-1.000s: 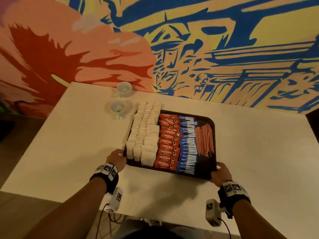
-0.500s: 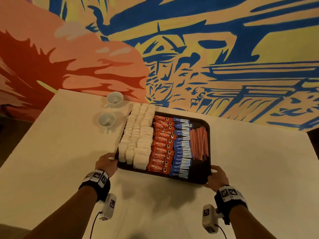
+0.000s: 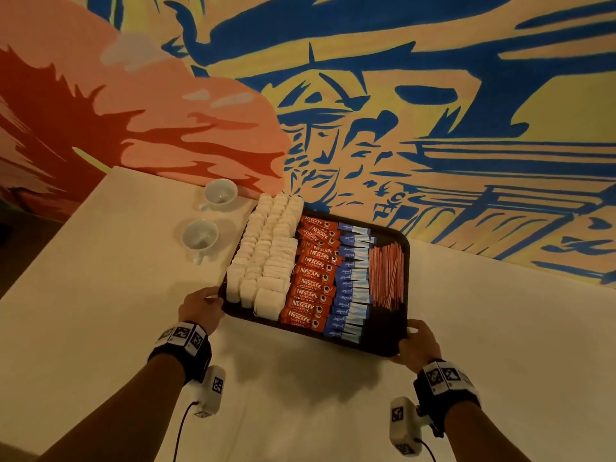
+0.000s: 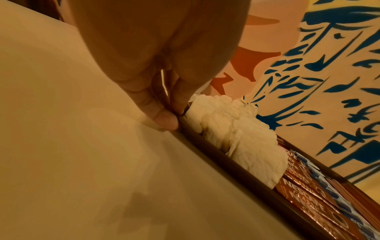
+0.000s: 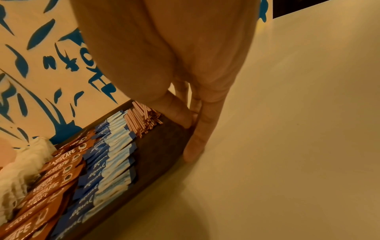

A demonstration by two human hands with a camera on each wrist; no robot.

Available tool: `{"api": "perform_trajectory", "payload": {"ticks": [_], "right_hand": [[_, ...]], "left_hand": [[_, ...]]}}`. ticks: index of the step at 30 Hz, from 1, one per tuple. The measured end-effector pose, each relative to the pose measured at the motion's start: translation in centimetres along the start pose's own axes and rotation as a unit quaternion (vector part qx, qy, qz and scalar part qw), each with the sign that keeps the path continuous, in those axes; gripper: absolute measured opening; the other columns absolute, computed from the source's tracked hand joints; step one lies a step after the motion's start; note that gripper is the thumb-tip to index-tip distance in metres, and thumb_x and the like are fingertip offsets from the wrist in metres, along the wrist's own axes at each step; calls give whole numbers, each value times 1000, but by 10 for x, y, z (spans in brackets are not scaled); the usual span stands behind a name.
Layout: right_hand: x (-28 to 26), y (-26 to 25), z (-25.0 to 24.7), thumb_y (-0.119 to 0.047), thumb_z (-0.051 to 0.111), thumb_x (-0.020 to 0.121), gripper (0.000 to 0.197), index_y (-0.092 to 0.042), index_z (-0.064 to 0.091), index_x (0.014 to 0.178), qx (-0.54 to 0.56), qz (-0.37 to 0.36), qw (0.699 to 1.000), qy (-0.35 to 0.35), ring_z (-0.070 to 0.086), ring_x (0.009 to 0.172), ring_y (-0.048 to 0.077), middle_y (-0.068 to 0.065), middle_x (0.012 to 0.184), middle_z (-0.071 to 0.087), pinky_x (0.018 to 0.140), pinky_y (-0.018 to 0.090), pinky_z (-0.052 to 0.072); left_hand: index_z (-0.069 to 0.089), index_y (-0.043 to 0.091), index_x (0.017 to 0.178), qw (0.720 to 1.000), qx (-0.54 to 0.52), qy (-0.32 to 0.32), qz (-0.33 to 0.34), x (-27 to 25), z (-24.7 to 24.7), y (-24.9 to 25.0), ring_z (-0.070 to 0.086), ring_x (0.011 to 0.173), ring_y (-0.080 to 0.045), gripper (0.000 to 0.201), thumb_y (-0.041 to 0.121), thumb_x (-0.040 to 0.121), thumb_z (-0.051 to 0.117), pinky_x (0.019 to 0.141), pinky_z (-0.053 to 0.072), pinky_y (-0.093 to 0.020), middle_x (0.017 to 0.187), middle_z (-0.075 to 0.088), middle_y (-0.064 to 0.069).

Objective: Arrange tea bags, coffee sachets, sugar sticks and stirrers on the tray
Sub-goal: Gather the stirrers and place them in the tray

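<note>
A dark tray (image 3: 383,345) lies on the pale table close to the painted wall. It holds rows of white tea bags (image 3: 266,261), red coffee sachets (image 3: 310,281), blue sugar sticks (image 3: 350,285) and a bundle of striped stirrers (image 3: 388,275). My left hand (image 3: 200,306) pinches the tray's near left corner, thumb on the rim (image 4: 226,162) beside the tea bags (image 4: 246,146). My right hand (image 3: 418,345) pinches the near right corner, thumb on the bare tray floor (image 5: 160,146) near the stirrers (image 5: 141,120). Whether the tray rests on the table or is raised, I cannot tell.
Two white cups (image 3: 220,193) (image 3: 200,236) stand on the table just left of the tray's far end. The mural wall runs right behind the tray. Bare tabletop stretches to the left, right and front of the tray.
The tray has moved away from me toward the wall, past the nearer cup, with both hands keeping the same corner holds.
</note>
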State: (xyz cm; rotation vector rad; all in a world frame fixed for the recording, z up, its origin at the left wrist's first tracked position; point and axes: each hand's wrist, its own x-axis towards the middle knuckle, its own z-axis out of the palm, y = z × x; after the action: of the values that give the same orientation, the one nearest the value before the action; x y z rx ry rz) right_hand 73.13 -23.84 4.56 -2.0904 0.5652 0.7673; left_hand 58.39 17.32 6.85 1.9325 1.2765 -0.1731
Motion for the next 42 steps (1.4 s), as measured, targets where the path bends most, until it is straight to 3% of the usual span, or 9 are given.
{"api": "perform_trajectory", "payload": {"ticks": [4, 7, 13, 17, 23, 28, 33, 36, 42], "right_hand": [[2, 2, 2, 11, 55, 83, 51, -25, 48, 119, -43, 4, 999, -2, 66, 98, 37, 19, 122, 64, 83, 59, 59], [-17, -15, -4, 1, 60, 88, 49, -16, 48, 133, -104, -13, 994, 40, 63, 110, 41, 23, 128, 63, 92, 45, 53], [-83, -92, 2, -16, 65, 96, 35, -6, 57, 129, -98, -170, 968, 158, 60, 111, 42, 18, 115, 63, 97, 47, 49], [-129, -137, 63, -22, 61, 100, 11, -19, 65, 110, -110, -312, 943, 30, 62, 86, 6, -1, 102, 66, 79, 27, 54], [-159, -179, 188, -39, 58, 100, 8, -32, 59, 105, -173, -351, 908, -151, 66, 82, 4, -16, 90, 65, 67, 13, 51], [-155, -197, 266, -38, 64, 97, 21, -22, 63, 110, -137, -316, 926, -156, 62, 83, 11, -6, 89, 65, 71, 17, 48], [-133, -204, 318, -62, 63, 84, 38, -32, 55, 107, -115, -235, 954, -149, 68, 96, 22, -2, 100, 70, 90, 44, 56], [-116, -202, 344, -83, 52, 61, 55, -39, 50, 94, -86, -207, 965, -134, 72, 92, 26, 0, 98, 73, 86, 49, 59], [-115, -210, 369, -80, 49, 60, 68, -29, 59, 104, -51, -203, 969, -130, 71, 96, 34, 6, 103, 73, 86, 54, 58]], "left_hand": [[71, 22, 118, 1000, -7, -14, 11, 1, -5, 6, 66, 102, -34, 30, 10, 91, 66, 91, 53, -38, 106, 73, -11], [71, 22, 119, 999, -1, -43, 20, 1, -14, 8, 67, 101, -32, 31, 12, 90, 66, 92, 55, -40, 105, 74, -9], [73, 20, 105, 990, 29, -109, 81, 10, -77, 26, 71, 76, -18, 14, 23, 92, 67, 67, 56, -26, 94, 75, -4], [69, 20, 105, 987, -67, -56, 138, 25, -131, 39, 70, 75, -19, 10, 22, 96, 64, 62, 53, -23, 92, 73, -3], [64, 18, 118, 980, -134, -50, 141, 94, -158, 41, 65, 75, -24, 19, 19, 99, 62, 63, 55, -30, 94, 71, -9], [60, 20, 125, 976, -90, -99, 171, 150, -149, 44, 66, 79, -23, 28, 29, 98, 62, 64, 55, -31, 96, 71, -5], [58, 19, 130, 966, -73, -149, 196, 183, -128, 57, 69, 84, -28, 34, 31, 98, 63, 73, 60, -40, 98, 72, -9], [57, 18, 129, 961, -80, -163, 208, 196, -118, 65, 71, 86, -30, 36, 32, 97, 64, 76, 61, -42, 99, 72, -12], [61, 15, 115, 959, -85, -172, 210, 209, -112, 76, 72, 89, -30, 29, 34, 94, 68, 81, 59, -41, 96, 74, -10]]}}
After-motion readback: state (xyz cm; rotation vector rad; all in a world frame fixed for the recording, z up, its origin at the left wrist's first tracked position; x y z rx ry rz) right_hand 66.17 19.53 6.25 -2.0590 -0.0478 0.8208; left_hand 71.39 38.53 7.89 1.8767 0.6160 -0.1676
